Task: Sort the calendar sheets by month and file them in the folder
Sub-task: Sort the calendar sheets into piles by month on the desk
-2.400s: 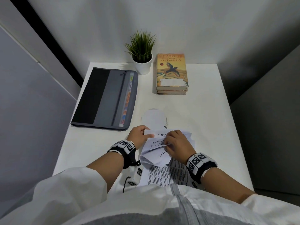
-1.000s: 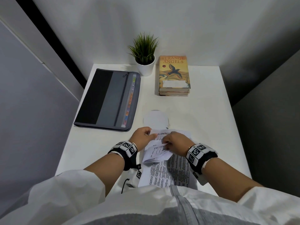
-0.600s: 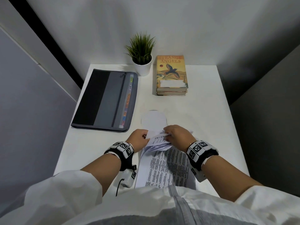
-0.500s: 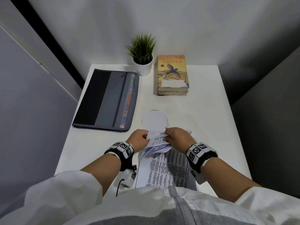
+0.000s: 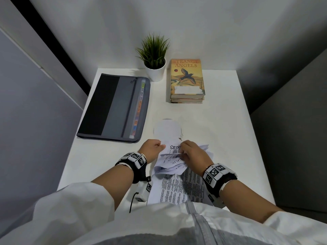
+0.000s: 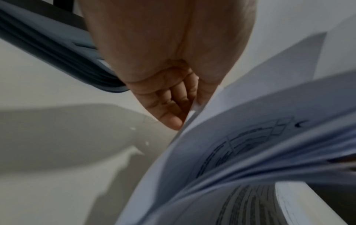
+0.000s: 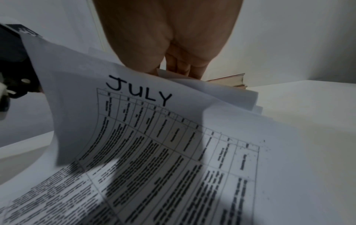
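Near front edge of white table, left hand pinches far end of white printed calendar sheets; right hand grips curled-back pages, baring month headings for sorting. Grey zip folder waits closed, far-left corner.

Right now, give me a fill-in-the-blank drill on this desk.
1. Both hands hold the stack of calendar sheets; the lifted sheet in the right wrist view reads ____.
2. The folder lies ____, on the desk's left side.
3. The potted plant stands between the folder and the ____.

Answers: JULY; closed; books
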